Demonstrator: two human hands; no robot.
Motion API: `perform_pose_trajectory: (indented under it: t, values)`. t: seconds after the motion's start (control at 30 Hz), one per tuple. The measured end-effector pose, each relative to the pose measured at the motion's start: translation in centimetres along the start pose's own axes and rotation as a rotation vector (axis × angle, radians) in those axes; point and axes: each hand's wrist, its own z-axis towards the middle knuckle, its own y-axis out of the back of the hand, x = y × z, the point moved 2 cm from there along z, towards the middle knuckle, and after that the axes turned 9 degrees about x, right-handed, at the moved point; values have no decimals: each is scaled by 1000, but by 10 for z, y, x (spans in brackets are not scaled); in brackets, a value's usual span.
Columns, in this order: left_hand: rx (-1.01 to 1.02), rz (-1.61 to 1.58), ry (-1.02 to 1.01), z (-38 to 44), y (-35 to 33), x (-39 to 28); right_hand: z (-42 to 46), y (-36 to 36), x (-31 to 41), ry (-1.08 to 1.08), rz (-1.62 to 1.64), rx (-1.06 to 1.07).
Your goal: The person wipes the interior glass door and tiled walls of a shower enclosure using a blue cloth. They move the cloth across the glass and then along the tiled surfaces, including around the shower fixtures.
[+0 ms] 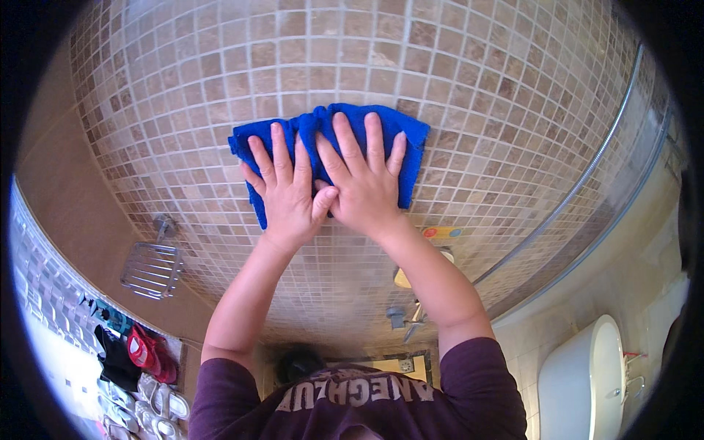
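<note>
A blue cloth (410,176) lies spread and slightly bunched against a wall of small beige-brown mosaic tiles (352,52). My left hand (286,181) presses flat on its left half, fingers apart. Beside it, my right hand (360,176) pins the right half the same way, fingers spread and pointing up the wall. A raised fold of the cloth runs between the two hands. My thumbs meet near the cloth's lower edge, the left one lying over the right. Most of the cloth's middle is hidden under my palms.
A wire soap basket (151,269) juts out at left. A metal shower hose (572,187) curves down at right, with a mixer tap (416,319) below my right forearm. Lower left are shoes (165,404) and a red bag (146,349); a white bathtub (566,379) stands lower right.
</note>
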Motion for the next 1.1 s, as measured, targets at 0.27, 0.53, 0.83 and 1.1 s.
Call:
perform_pose_trajectory:
  t: [0.27, 0.53, 0.83, 1.1]
  values:
    - [39, -17, -94, 17, -48, -99, -60, 25, -88, -112, -42, -46]
    - [71, 8, -143, 14, -89, -173, -120, 39, -146, -216, -29, -76]
    - [104, 30, -143, -15, -113, -185, -164, 24, -148, -274, 33, -30]
    - [113, 76, -192, -45, -122, -156, -179, 3, -124, -242, 81, 32]
